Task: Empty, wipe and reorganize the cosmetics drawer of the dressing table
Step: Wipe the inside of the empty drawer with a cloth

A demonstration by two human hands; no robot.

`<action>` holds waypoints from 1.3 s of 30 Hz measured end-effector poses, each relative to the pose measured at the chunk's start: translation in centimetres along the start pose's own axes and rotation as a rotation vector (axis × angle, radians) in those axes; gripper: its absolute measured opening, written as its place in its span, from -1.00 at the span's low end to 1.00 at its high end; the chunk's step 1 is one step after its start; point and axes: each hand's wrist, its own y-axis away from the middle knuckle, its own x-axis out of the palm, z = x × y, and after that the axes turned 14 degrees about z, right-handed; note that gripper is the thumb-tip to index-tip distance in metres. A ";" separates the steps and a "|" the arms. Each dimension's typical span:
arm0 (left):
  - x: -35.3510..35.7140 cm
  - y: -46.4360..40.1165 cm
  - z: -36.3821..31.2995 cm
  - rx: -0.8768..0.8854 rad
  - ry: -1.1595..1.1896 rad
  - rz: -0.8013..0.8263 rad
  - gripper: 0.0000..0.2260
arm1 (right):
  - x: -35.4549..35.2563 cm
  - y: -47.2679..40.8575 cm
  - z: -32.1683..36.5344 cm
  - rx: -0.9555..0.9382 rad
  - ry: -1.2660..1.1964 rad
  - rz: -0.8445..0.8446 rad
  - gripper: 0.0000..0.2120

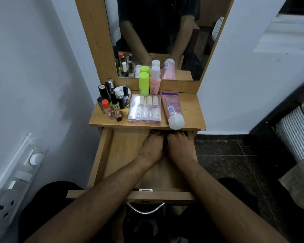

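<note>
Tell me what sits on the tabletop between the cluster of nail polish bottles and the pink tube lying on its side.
The head view shows a clear plastic case of small bottles, lying flat between the nail polish bottles and the pink tube.

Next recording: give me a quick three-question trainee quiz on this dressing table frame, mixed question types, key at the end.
1. True or false: the drawer is pulled open.
2. Where does the pink tube lie? A) in the drawer B) on the tabletop C) on the floor
3. Fill in: both hands, left hand and right hand, press a dark ____ at the drawer's back.

Key: 1 true; 2 B; 3 cloth (mostly hidden by the hands).
</note>
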 end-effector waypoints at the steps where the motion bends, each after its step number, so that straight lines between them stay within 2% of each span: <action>1: 0.0 0.0 0.0 0.003 -0.006 0.002 -0.59 | 0.0 0.2 0.0 -0.003 0.008 0.009 -0.74; 5: -0.4 0.2 0.1 0.025 -0.050 0.037 -0.63 | -0.3 0.8 -0.1 -0.045 -0.005 0.049 -0.74; 9: -1.2 1.6 -0.2 0.064 -0.134 0.180 -0.66 | -1.0 2.4 -0.3 -0.110 -0.021 0.152 -0.78; 16: -2.1 5.5 -2.4 0.044 -0.353 0.419 -0.91 | -2.7 6.2 -0.6 -0.225 -0.082 0.410 -0.88; 23: -2.1 6.6 -3.0 0.027 -0.378 0.629 -0.87 | -2.8 6.9 -0.8 -0.355 -0.058 0.535 -0.89; 29: -2.9 7.0 -2.8 0.026 -0.391 0.690 -0.90 | -4.0 7.1 0.1 -0.450 -0.037 0.570 -0.80; 35: -4.9 8.4 0.6 -0.071 -0.478 0.702 -0.94 | -3.3 5.5 4.1 -0.562 -0.093 0.663 -0.75; 39: -7.0 9.8 2.1 -0.167 -0.647 0.721 -0.80 | -3.0 4.7 8.1 -0.596 -0.164 0.685 -0.70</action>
